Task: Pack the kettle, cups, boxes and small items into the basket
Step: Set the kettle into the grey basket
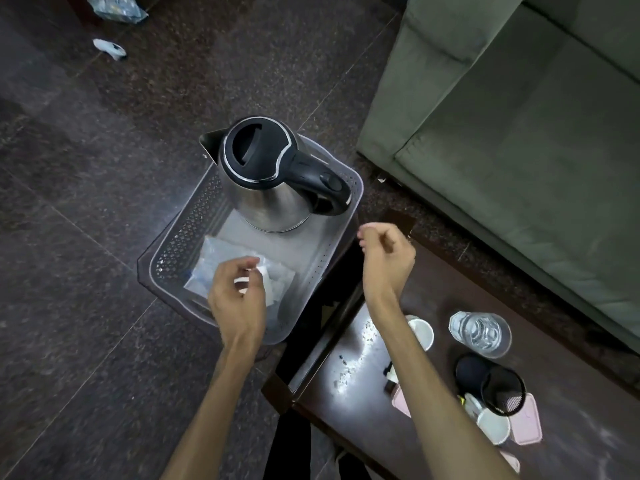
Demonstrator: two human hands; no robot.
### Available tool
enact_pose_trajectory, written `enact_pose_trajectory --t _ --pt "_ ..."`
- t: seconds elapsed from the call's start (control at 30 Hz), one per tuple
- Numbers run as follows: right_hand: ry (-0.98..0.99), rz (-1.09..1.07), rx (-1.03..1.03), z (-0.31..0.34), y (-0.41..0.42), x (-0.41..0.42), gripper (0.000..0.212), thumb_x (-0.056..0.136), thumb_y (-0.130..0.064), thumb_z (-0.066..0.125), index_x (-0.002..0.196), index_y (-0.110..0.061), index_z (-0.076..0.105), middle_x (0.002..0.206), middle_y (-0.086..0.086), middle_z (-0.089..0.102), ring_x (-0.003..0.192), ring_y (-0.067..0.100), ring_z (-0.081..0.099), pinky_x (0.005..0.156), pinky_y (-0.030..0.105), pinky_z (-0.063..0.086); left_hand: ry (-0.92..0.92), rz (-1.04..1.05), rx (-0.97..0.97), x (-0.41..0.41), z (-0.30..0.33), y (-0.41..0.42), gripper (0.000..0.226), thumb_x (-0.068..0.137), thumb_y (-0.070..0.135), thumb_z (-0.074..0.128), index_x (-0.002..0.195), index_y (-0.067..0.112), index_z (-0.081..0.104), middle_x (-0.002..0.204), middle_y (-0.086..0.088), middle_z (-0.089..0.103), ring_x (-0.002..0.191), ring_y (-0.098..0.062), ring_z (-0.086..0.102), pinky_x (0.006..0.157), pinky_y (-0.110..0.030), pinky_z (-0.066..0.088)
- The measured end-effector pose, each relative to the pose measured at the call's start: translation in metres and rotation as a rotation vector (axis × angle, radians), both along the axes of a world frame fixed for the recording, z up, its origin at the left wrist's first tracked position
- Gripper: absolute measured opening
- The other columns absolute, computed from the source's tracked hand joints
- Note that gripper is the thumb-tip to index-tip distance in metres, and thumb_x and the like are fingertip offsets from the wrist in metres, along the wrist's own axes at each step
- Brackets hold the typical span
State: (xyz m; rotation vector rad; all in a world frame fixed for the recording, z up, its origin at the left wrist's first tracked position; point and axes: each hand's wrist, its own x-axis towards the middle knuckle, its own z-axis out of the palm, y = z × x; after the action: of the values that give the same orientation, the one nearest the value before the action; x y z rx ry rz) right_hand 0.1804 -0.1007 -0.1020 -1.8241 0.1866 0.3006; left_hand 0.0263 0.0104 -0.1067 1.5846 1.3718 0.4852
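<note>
A steel kettle [268,181] with a black lid and handle stands upright in the far end of a translucent perforated basket [180,233]. A clear plastic packet [225,265] lies flat in the basket's near end. My left hand [237,296] hovers over that packet, fingers curled around small white items [263,275]. My right hand [386,258] is at the basket's right rim, fingers loosely curled, holding nothing that I can see. White paper cups [422,332] [493,426], a water glass [481,332], pink boxes [526,426] and a black mesh cup [498,386] stay on the dark table [346,410].
The basket rests on a low dark stand beside the table. A green sofa [519,133] fills the upper right. Plastic wrappers [116,6] [110,48] lie on the dark tiled floor at upper left. Crumbs are scattered on the table's near-left part.
</note>
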Motion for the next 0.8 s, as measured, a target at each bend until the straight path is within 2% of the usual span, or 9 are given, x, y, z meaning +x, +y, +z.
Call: enact_pose_trajectory --t 0.13,0.23,0.3,0.37,0.43,0.5,0.6,0.7,0.8 --pt "-0.048 0.190 -0.126 0.000 -0.009 -0.031 0.017 0.076 -0.010 0.070 0.078 -0.027 0.074 0.068 -0.015 0.071 0.063 0.000 0.064 0.064 0.013 0.049 0.254 -0.350 0.165 -0.026 -0.006 -0.008 0.036 0.079 -0.010 0.064 0.105 0.012 0.076 0.114 -0.004 0.069 0.107 -0.024 0.062 0.094 -0.042 0.052" --pt "-0.215 0.470 -0.286 0.003 0.011 -0.047 0.012 0.078 -0.011 0.072 0.085 -0.020 0.074 0.075 -0.009 0.073 0.066 0.005 0.067 0.065 0.024 0.058 0.394 -0.513 0.259 -0.031 -0.006 0.006 0.047 0.068 -0.013 0.065 0.109 0.006 0.077 0.118 -0.011 0.069 0.110 -0.033 0.061 0.097 -0.053 0.051" --pt "-0.283 0.683 -0.461 0.003 0.035 -0.053 0.018 0.082 -0.017 0.072 0.099 -0.015 0.073 0.095 0.001 0.076 0.083 0.020 0.073 0.077 0.036 0.061 0.384 -0.495 0.287 -0.030 -0.004 0.016 0.048 0.066 -0.012 0.064 0.108 0.007 0.077 0.117 -0.011 0.070 0.108 -0.034 0.061 0.096 -0.055 0.050" --pt "-0.258 0.839 -0.646 -0.003 0.061 -0.062 0.036 0.086 -0.028 0.073 0.115 -0.008 0.068 0.114 0.010 0.072 0.102 0.032 0.070 0.087 0.040 0.057 0.353 -0.413 0.298 -0.034 0.000 0.026 0.044 0.068 -0.008 0.063 0.106 0.010 0.076 0.116 -0.009 0.070 0.108 -0.032 0.059 0.092 -0.050 0.050" --pt "-0.229 0.943 -0.822 -0.011 0.080 -0.071 0.049 0.086 -0.034 0.074 0.123 -0.004 0.062 0.121 0.014 0.069 0.113 0.033 0.066 0.096 0.041 0.051 0.328 -0.336 0.292 -0.040 0.004 0.034 0.039 0.072 -0.002 0.060 0.105 0.011 0.074 0.115 -0.008 0.069 0.107 -0.030 0.057 0.088 -0.045 0.048" --pt "-0.199 0.982 -0.894 -0.017 0.088 -0.075 0.048 0.085 -0.030 0.074 0.124 -0.005 0.062 0.122 0.014 0.069 0.119 0.032 0.062 0.104 0.040 0.047 0.311 -0.287 0.275 -0.044 0.008 0.039 0.036 0.075 -0.001 0.059 0.105 0.011 0.074 0.112 -0.009 0.067 0.106 -0.031 0.059 0.088 -0.045 0.049" --pt "-0.159 0.924 -0.776 -0.018 0.084 -0.074 0.024 0.081 -0.019 0.068 0.102 -0.010 0.073 0.106 0.013 0.074 0.109 0.033 0.064 0.099 0.036 0.050 0.262 -0.227 0.298 -0.049 0.014 0.043 0.029 0.075 0.003 0.057 0.099 0.009 0.074 0.105 -0.010 0.068 0.098 -0.031 0.062 0.087 -0.042 0.049" --pt "0.097 0.765 -0.455 -0.011 0.067 -0.070 0.005 0.075 -0.021 0.065 0.078 -0.019 0.069 0.077 -0.002 0.072 0.078 0.023 0.067 0.073 0.029 0.053 0.219 -0.179 0.330 -0.057 0.018 0.040 0.019 0.077 -0.002 0.058 0.090 0.005 0.071 0.095 -0.012 0.069 0.091 -0.033 0.063 0.084 -0.049 0.052" --pt "0.314 0.585 -0.154 -0.002 0.039 -0.062 0.013 0.075 -0.024 0.070 0.076 -0.012 0.064 0.063 -0.010 0.061 0.062 0.010 0.055 0.063 0.025 0.043 0.175 -0.088 0.268 -0.060 0.020 0.033 0.018 0.080 -0.011 0.059 0.086 0.004 0.067 0.090 -0.013 0.068 0.083 -0.030 0.062 0.081 -0.052 0.054"
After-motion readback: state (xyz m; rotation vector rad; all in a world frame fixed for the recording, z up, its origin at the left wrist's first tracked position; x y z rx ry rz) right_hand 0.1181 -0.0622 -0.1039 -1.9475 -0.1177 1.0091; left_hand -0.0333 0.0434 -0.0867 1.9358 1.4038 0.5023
